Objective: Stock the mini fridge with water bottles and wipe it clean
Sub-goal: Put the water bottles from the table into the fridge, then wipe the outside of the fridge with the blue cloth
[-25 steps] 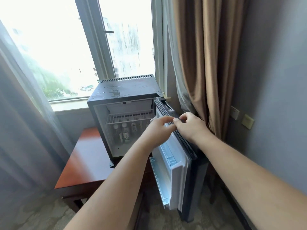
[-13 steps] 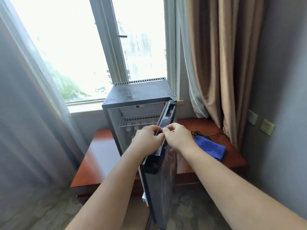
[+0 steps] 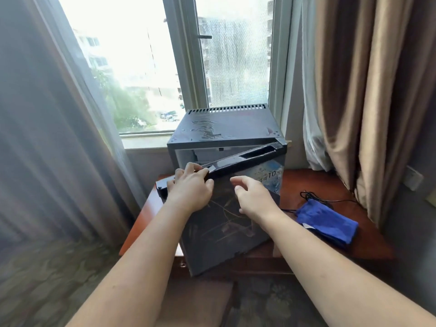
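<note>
Window (image 3: 141,67) fills the wall behind the mini fridge (image 3: 226,125), bright daylight outside. Sheer grey curtain (image 3: 47,126) hangs left of the fridge, brown drape (image 3: 368,90) hangs to its right. Patterned carpet (image 3: 47,279) lies below and in front of the fridge.

Fridge itself: black box standing on a reddish wooden table (image 3: 316,185), back toward the window sill, vent slots along its rear top edge, wet-looking smears on its top. Its door (image 3: 224,220) is partly open, swung out toward the viewer from the hinge at the fridge's right corner; a strip of pale interior shows at the top behind the door's upper edge (bottles can't be made out from here). Door front is dark and glossy with a blue-white sticker (image 3: 271,173) near the hinge side.

Blue cloth (image 3: 328,220) lies folded on the table to the right of the fridge, apart from it, a thin black cord (image 3: 313,197) beside it.

Left hand (image 3: 191,187) is on the door's top edge near its free end, fingers curled over that edge and gripping it. Right hand (image 3: 254,197) hovers just in front of the door face, to the right of the left hand, fingers loosely spread and curved, holding nothing; contact with the door can't be confirmed.
</note>
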`<state>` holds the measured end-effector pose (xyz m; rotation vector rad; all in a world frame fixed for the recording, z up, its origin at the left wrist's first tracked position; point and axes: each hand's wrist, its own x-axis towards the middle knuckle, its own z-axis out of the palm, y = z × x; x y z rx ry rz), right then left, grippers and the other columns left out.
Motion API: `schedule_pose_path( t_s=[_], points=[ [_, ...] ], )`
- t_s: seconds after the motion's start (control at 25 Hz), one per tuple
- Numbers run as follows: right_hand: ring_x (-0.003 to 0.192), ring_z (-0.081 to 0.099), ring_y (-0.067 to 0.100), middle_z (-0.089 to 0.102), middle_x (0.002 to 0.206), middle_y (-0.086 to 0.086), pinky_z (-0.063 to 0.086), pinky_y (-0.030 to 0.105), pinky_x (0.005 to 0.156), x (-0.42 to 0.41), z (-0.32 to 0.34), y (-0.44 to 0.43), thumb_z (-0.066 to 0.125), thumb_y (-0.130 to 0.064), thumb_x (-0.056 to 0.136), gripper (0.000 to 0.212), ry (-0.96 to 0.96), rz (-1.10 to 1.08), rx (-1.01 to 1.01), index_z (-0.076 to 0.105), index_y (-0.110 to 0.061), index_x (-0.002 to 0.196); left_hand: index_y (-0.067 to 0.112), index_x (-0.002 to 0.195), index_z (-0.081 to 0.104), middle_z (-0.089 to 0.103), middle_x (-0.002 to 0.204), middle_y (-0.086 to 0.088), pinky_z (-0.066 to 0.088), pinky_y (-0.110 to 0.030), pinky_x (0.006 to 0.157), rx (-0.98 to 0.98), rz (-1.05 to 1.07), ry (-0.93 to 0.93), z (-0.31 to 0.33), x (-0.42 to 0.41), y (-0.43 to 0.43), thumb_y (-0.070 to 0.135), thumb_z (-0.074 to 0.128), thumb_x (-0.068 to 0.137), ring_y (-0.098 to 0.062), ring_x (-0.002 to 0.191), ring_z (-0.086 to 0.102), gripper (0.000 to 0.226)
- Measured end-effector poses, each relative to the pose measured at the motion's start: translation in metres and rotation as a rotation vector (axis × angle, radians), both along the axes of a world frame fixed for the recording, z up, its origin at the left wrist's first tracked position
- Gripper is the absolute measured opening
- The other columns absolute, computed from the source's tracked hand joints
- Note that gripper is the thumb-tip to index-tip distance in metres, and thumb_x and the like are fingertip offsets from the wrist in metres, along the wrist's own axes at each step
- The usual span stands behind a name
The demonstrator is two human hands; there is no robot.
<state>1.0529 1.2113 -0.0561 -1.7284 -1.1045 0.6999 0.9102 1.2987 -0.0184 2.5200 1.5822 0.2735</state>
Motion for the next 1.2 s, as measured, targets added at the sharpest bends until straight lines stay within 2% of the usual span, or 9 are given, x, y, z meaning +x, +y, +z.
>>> schedule_pose_path(
  t_s=[0.16,0.32,0.4,0.48,0.64,0.72,0.88,1.04,1.2],
  points=[
    [0.110,0.063,0.009,0.070,0.115,-0.013,0.058,0.043,0.094,0.014,0.002,0.040,0.052,-0.022,0.100,0.027,-0.046,-0.048,0.072,0.070,-0.034,0.117,0.037,0.155,0.038,0.032,0.156,0.015,0.022,-0.046,0.117,0.003,-0.037,-0.086,-0.014,-0.001,0.056,0.045,0.037,0.105,-0.024,0.143,0.029,0.051],
    [0.109,0.063,0.004,0.071,0.112,-0.016,0.050,0.024,0.098,0.019,0.013,0.083,0.055,-0.019,0.101,0.024,-0.139,-0.069,0.115,0.071,-0.029,0.116,0.041,0.153,0.039,0.032,0.156,0.023,0.014,-0.040,0.123,0.017,-0.104,-0.208,-0.024,0.002,0.103,0.045,0.038,0.106,-0.016,0.147,0.022,0.047],
    [0.106,0.063,0.001,0.072,0.111,-0.016,0.048,0.021,0.098,0.019,0.017,0.102,0.056,-0.019,0.101,0.024,-0.161,-0.068,0.125,0.071,-0.028,0.116,0.043,0.150,0.043,0.034,0.154,0.026,0.012,-0.037,0.123,0.015,-0.141,-0.281,-0.028,0.004,0.123,0.045,0.040,0.106,-0.012,0.147,0.021,0.044],
    [0.103,0.063,-0.003,0.072,0.109,-0.017,0.050,0.021,0.097,0.020,0.017,0.120,0.057,-0.020,0.101,0.023,-0.154,-0.080,0.136,0.072,-0.029,0.115,0.042,0.144,0.051,0.040,0.151,0.025,0.011,-0.033,0.122,0.034,-0.169,-0.378,-0.035,0.009,0.139,0.044,0.045,0.105,-0.012,0.145,0.028,0.040],
    [0.096,0.068,-0.002,0.074,0.098,-0.019,0.059,0.034,0.090,0.023,0.006,0.138,0.059,-0.021,0.099,0.020,-0.091,-0.143,0.189,0.073,-0.033,0.106,0.039,0.138,0.060,0.048,0.144,0.025,0.011,-0.029,0.119,0.110,-0.168,-0.460,-0.046,0.012,0.147,0.043,0.054,0.101,-0.010,0.137,0.036,0.037],
    [0.094,0.070,0.000,0.075,0.096,-0.019,0.061,0.036,0.086,0.025,0.001,0.137,0.059,-0.021,0.099,0.021,-0.062,-0.125,0.194,0.073,-0.035,0.103,0.036,0.131,0.066,0.053,0.138,0.023,0.017,-0.030,0.119,0.148,-0.176,-0.532,-0.046,0.017,0.144,0.039,0.058,0.099,-0.009,0.133,0.040,0.033],
    [0.083,0.074,0.008,0.077,0.094,-0.011,0.060,0.030,0.073,0.043,-0.008,0.121,0.060,-0.018,0.100,0.019,0.024,-0.074,0.202,0.074,-0.031,0.102,0.031,0.116,0.074,0.060,0.127,0.021,0.034,-0.016,0.109,0.073,-0.317,-0.702,-0.038,0.047,0.122,0.029,0.064,0.097,-0.004,0.126,0.043,0.022],
    [0.072,0.075,0.016,0.078,0.086,-0.001,0.056,0.027,0.065,0.089,-0.031,0.084,0.059,-0.016,0.100,0.020,0.083,-0.119,0.190,0.074,-0.028,0.098,0.023,0.101,0.078,0.069,0.111,0.015,0.047,-0.026,0.099,0.152,-0.436,-0.840,-0.037,0.096,0.080,0.012,0.068,0.094,-0.013,0.115,0.059,0.017],
    [0.070,0.073,0.028,0.076,0.080,0.005,0.060,0.041,0.064,0.157,-0.069,0.042,0.062,-0.012,0.099,0.016,0.125,-0.176,0.147,0.074,-0.023,0.096,0.026,0.100,0.078,0.071,0.104,0.016,0.052,-0.028,0.091,-0.147,-0.527,-0.835,-0.047,0.173,0.040,0.014,0.064,0.096,-0.008,0.105,0.065,0.018]
  ],
)
